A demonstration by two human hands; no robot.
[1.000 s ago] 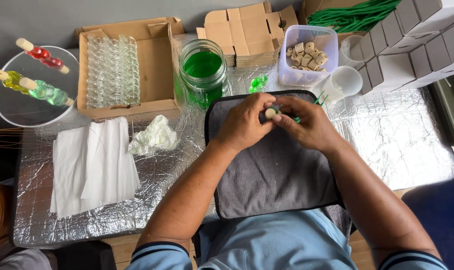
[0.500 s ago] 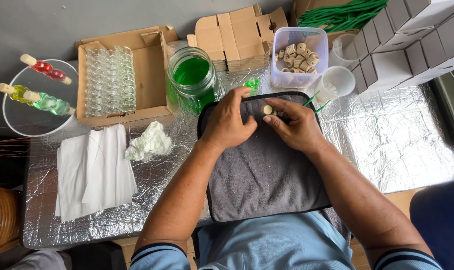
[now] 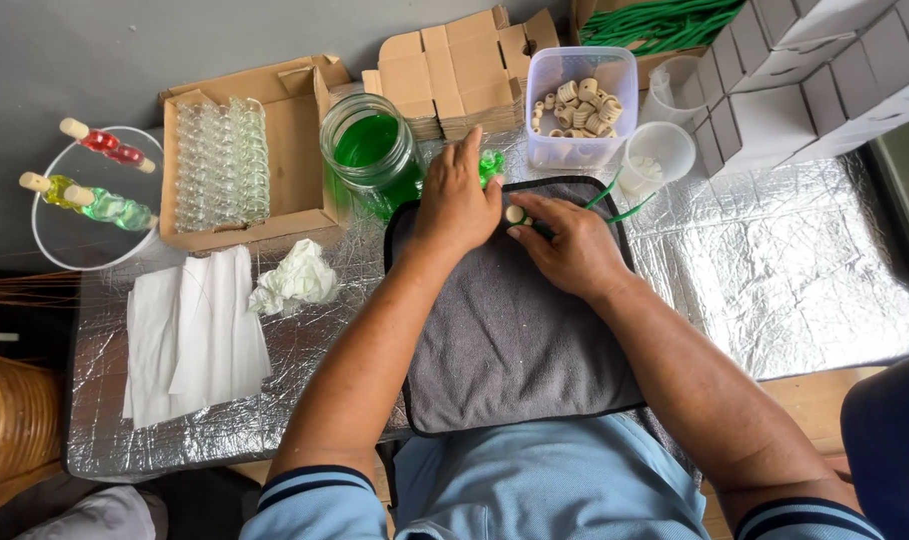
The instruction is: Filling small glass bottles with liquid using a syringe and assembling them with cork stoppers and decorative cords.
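matt grey cloth (image 3: 514,330), crinkled shiny foil (image 3: 794,270)

Foil-covered worktop (image 3: 794,270), grey cloth (image 3: 504,340) at centre, white paper towels (image 3: 189,335) at nine o'clock, crumpled tissue (image 3: 296,278) beside them, cardboard box of small glass bottles (image 3: 239,155) at ten o'clock, jar of green liquid (image 3: 369,150) at eleven, clear tub of corks (image 3: 582,105) at twelve, plastic cup (image 3: 656,158) at one

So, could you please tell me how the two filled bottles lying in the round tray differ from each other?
The upper bottle holds red liquid; the lower bottle holds yellow-green liquid. The lower bottle looks longer and reaches further across the round tray. Both are corked, made of bulbous clear glass, and lie slanted the same way.
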